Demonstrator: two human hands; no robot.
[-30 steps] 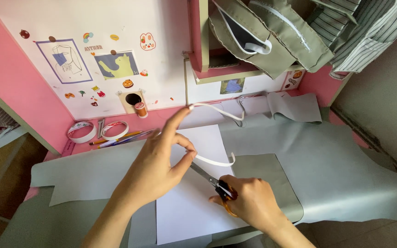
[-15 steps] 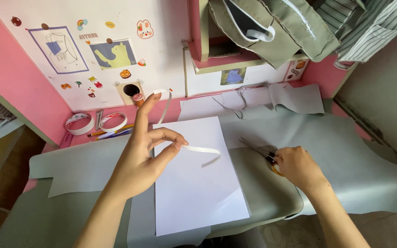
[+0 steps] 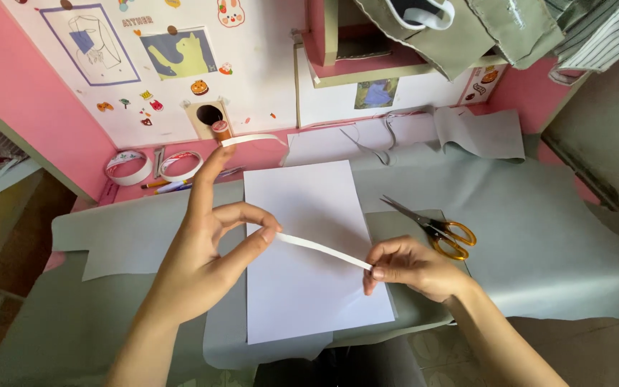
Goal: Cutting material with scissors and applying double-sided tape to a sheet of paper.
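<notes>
White tape strip (image 3: 324, 250) hangs in the air between two hands, just above a white paper sheet (image 3: 309, 215). The left hand (image 3: 205, 251) pinches one end of the strip between thumb and a bent finger, so its grip is closed on the strip. Its pointing finger sticks straight up, and a second short piece of tape (image 3: 252, 139) is stuck to the tip and curls off to the side. The right hand (image 3: 413, 269) pinches the other end of the strip with its fingertips, so that grip is closed on the strip too. The strip runs in a slanted line, higher at the left hand and lower at the right hand.

The paper sheet lies flat on grey fabric (image 3: 553, 236), which covers most of the table. Scissors (image 3: 435, 228) with yellow handles lie on the fabric just beside the paper, near the right hand but not touching it.

At the back of the table, by the pink wall (image 3: 16, 86), sit two tape rolls (image 3: 153, 166) side by side, with some pens (image 3: 173, 186) close to them. More grey fabric pieces (image 3: 467, 132) lie at the back. A white board (image 3: 159, 72) with little stickers and drawings stands above.
</notes>
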